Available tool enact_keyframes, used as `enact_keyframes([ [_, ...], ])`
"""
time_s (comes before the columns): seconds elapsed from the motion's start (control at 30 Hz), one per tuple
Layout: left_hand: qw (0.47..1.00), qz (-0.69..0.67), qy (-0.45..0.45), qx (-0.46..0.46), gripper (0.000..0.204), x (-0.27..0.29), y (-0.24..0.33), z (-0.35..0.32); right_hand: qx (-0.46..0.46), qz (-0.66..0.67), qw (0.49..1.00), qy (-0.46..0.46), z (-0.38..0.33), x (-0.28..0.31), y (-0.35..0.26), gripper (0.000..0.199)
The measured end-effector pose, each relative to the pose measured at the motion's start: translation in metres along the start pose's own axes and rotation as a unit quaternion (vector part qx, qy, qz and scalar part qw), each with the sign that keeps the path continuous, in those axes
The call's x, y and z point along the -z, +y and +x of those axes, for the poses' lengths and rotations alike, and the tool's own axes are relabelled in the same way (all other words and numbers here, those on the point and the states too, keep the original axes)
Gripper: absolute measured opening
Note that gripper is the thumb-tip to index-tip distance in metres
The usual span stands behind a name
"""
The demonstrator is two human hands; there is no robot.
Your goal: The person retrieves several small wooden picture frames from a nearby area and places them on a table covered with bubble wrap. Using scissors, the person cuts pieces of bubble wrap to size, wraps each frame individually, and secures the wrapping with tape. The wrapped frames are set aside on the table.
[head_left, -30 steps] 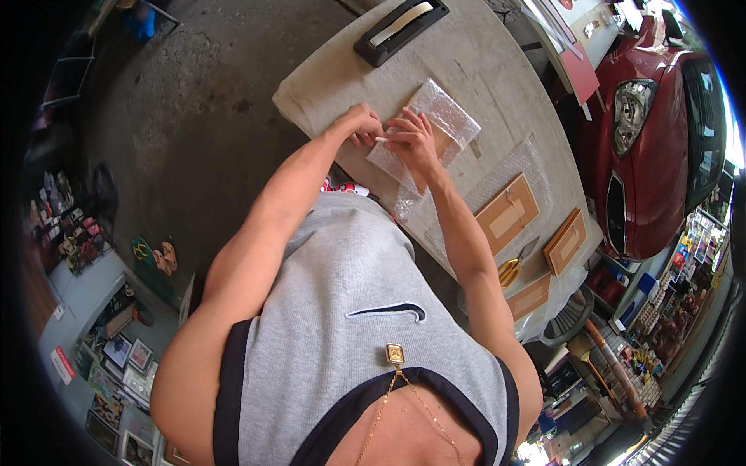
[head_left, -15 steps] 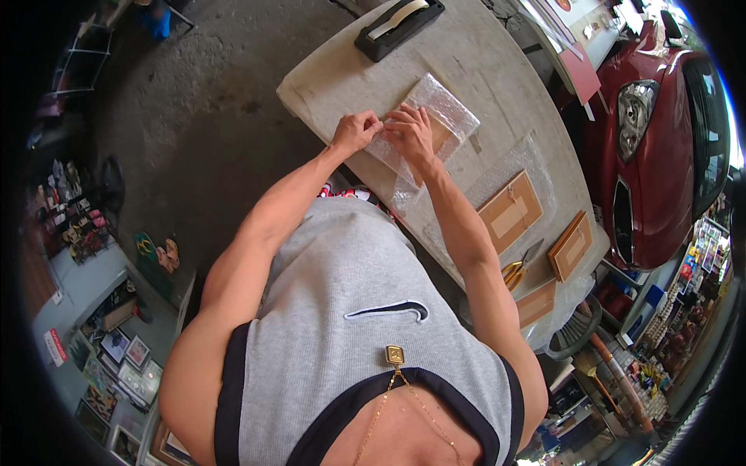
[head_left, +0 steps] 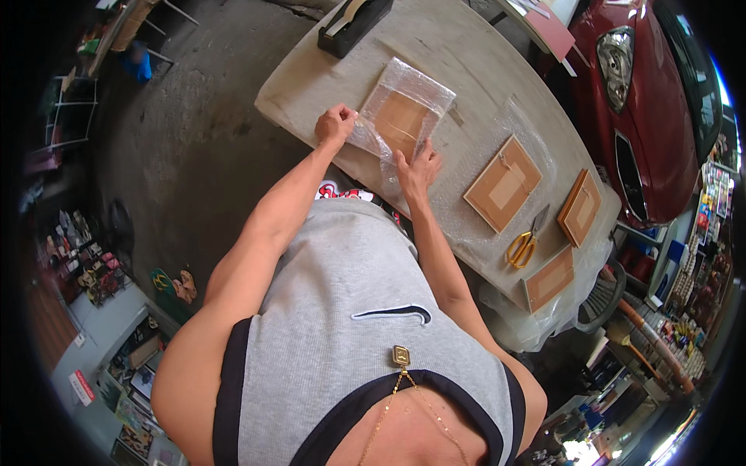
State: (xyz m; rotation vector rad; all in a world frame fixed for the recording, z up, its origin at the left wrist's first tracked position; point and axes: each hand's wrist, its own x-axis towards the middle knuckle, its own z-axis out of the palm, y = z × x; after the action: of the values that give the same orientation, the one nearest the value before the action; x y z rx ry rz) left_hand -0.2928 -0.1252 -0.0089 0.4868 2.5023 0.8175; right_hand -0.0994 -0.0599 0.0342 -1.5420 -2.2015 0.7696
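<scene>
A picture frame with a brown backing lies face down on the table, with clear bubble wrap folded over its edges. My left hand is closed in a pinch at the left edge of the wrap; what sits between the fingertips is too small to make out. At the package's near right corner, my right hand has its thumb and fingers apart, touching the wrap. A loose flap of the wrap hangs toward me by the right thumb.
A black tape dispenser stands at the table's far left. To the right lie another brown-backed frame on bubble wrap, yellow-handled scissors, a stack of frames and another frame. A red car stands beyond the table.
My hands have moved apart from where they met over the wrap. The right hand has come nearer to me, to the package's near right corner, uncovering the brown backing.
</scene>
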Motion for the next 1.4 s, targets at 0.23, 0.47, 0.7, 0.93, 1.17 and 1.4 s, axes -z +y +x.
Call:
enact_keyframes([
  [0.23,0.93,-0.304,-0.142,0.149,0.022,-0.008,0.005,0.013,-0.016,0.113,0.993,0.001,0.003,-0.014,0.032,0.07],
  [0.47,0.698,-0.54,-0.401,0.246,0.028,-0.006,0.015,-0.009,-0.002,0.132,0.991,-0.039,0.01,-0.005,0.054,0.066],
  [0.7,0.941,-0.269,-0.178,0.106,0.044,-0.004,0.011,-0.032,-0.074,0.338,0.938,-0.009,0.006,-0.016,0.063,0.051],
  [0.93,0.881,0.123,-0.026,-0.456,0.071,-0.002,0.035,-0.072,-0.017,0.062,0.997,0.042,-0.026,0.008,0.049,0.02],
  [1.17,0.738,0.111,-0.217,-0.629,0.083,-0.01,0.049,-0.051,-0.021,0.149,0.984,0.093,-0.04,0.011,0.033,0.009],
  [1.4,0.699,0.098,-0.188,-0.683,0.073,-0.019,0.038,-0.039,-0.022,0.042,0.994,0.101,-0.042,-0.015,0.002,0.014],
])
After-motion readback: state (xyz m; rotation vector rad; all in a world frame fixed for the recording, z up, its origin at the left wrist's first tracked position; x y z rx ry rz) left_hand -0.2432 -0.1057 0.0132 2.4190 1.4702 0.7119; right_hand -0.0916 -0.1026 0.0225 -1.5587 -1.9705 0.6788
